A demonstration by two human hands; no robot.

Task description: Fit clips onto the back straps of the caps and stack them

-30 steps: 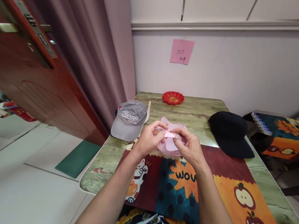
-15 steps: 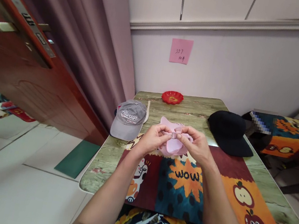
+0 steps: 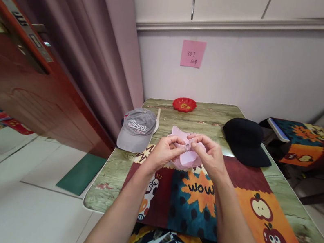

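Observation:
A pink cap [image 3: 187, 159] lies on the printed mat at the middle of the table, partly hidden by my hands. Above it, my left hand [image 3: 165, 151] pinches a small metal buckle [image 3: 186, 147] on the cap's strap between thumb and fingertips. My right hand [image 3: 210, 153] is closed in a pinch just right of the buckle, at the pink strap. The strap between its fingertips is mostly covered.
A grey cap [image 3: 137, 129] sits on the table [image 3: 103, 186] at the left, a black cap [image 3: 245, 141] at the right. At the back stands a red scalloped dish [image 3: 184, 105]. The printed mat [image 3: 154, 207] covers the front. A wooden door [image 3: 42, 110] is at left.
My right thumb and fingertips have shifted on the strap by the buckle. The bit of pink strap that stood up between the hands is now mostly hidden. The view has turned slightly.

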